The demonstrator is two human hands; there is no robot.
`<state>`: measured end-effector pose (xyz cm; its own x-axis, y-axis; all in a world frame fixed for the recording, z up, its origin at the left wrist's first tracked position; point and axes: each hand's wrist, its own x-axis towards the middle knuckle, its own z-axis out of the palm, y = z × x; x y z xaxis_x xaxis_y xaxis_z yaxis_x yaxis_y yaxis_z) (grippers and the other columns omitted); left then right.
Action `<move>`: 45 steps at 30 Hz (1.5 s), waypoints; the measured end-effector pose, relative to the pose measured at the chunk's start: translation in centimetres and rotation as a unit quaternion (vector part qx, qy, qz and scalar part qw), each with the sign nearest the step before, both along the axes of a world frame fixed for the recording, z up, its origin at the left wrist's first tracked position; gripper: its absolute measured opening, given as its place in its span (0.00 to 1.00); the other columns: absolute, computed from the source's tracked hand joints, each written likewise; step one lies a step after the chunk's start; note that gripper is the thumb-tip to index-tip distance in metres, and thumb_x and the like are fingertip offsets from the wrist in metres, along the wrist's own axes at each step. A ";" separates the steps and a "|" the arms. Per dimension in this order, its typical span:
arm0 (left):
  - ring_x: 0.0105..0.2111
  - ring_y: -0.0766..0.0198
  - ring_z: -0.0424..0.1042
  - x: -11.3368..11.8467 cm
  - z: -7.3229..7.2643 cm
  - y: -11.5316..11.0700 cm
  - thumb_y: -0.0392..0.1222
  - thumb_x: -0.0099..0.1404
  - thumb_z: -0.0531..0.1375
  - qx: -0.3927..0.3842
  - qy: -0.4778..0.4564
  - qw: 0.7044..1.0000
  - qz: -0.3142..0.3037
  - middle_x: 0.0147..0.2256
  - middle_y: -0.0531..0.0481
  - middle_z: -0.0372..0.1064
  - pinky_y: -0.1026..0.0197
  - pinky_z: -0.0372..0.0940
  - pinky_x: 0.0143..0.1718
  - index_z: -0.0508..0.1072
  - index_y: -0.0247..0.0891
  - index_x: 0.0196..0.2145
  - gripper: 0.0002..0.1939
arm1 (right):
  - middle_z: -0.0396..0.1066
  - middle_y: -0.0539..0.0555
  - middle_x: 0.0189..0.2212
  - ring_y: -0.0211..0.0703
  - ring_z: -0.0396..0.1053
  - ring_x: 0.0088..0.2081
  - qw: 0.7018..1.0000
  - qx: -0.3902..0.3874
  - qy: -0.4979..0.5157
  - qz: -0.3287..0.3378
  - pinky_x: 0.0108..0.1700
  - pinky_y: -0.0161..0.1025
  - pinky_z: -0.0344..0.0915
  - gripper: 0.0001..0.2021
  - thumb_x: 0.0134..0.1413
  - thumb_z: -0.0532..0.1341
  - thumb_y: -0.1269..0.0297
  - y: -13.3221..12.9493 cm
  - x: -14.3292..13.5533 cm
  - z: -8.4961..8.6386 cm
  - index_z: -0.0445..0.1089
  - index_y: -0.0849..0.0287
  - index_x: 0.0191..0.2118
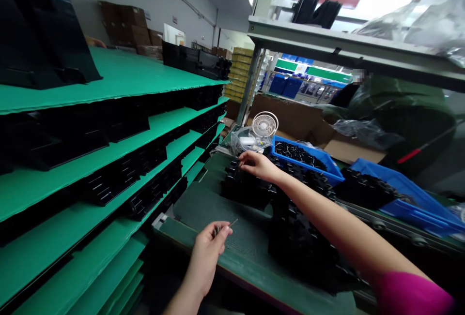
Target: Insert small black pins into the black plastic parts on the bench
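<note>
Two hands busy: your left hand pinches thin metal pins closed-fingered, while your right hand fingers the far black plastic part; seating a pin looks next.

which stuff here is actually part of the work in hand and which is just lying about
In hand:
left hand pinching thin metal pins
right hand on the black parts
green mat beneath

Lying about:
small fan
blue bins
cardboard box
green rack sheets with black trays
a person opposite
</note>
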<state>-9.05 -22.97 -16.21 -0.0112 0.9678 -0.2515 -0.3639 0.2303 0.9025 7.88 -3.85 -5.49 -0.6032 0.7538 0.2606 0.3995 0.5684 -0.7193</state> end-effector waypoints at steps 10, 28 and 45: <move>0.23 0.77 0.53 -1.0 -0.1 -0.4 0.43 0.58 0.64 -0.056 -0.201 0.978 -0.003 0.31 0.52 0.63 0.72 0.51 0.22 0.72 0.34 0.34 0.10 | 0.72 0.53 0.33 0.40 0.70 0.37 0.997 0.035 -0.041 -0.053 0.45 0.39 0.64 0.14 0.50 0.59 0.70 5.0 0.0 -3.8 0.65 0.63 0.45; 0.23 0.77 0.57 -1.2 -0.2 -0.1 0.34 0.58 0.63 -0.082 -0.291 0.952 0.055 0.32 0.50 0.64 0.73 0.56 0.20 0.73 0.33 0.34 0.04 | 0.69 0.58 0.44 0.43 0.67 0.44 0.987 0.114 -0.104 -0.036 0.49 0.40 0.62 0.13 0.54 0.60 0.69 -0.2 -1.1 -0.4 0.68 0.63 0.46; 0.17 0.76 0.50 -0.3 0.6 -2.7 0.50 0.40 0.73 -0.087 -0.171 0.978 -0.078 0.17 0.59 0.54 0.70 0.49 0.18 0.71 0.37 0.24 0.19 | 0.71 0.55 0.33 0.41 0.65 0.35 0.939 0.189 -0.254 0.131 0.39 0.34 0.60 0.09 0.62 0.53 0.62 -18.3 -1.0 1.6 0.66 0.62 0.40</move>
